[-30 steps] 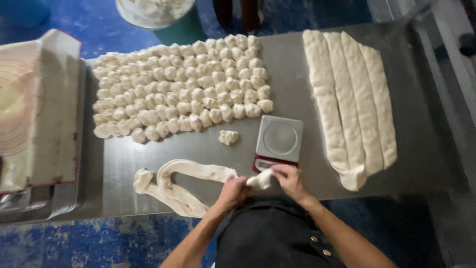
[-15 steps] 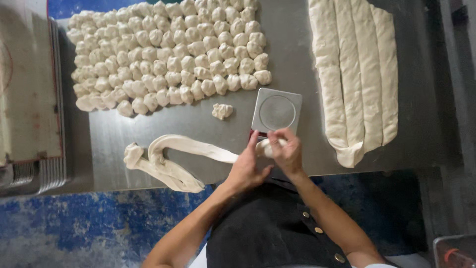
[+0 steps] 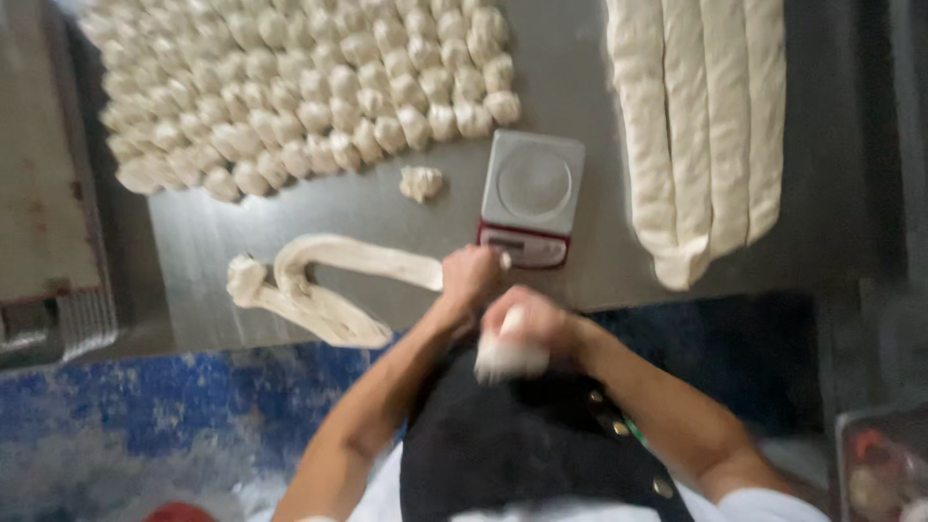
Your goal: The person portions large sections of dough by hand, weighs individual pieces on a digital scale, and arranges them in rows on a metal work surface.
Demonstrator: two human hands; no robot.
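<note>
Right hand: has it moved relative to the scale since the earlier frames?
Yes. The right hand, gripping a torn dough piece, has pulled back from the scale toward the person's body, past the table's near edge.

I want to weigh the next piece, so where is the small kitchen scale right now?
In the head view the scale sits on the metal table, just beyond the left hand, between the rows of dough balls and the long dough strips.
</note>
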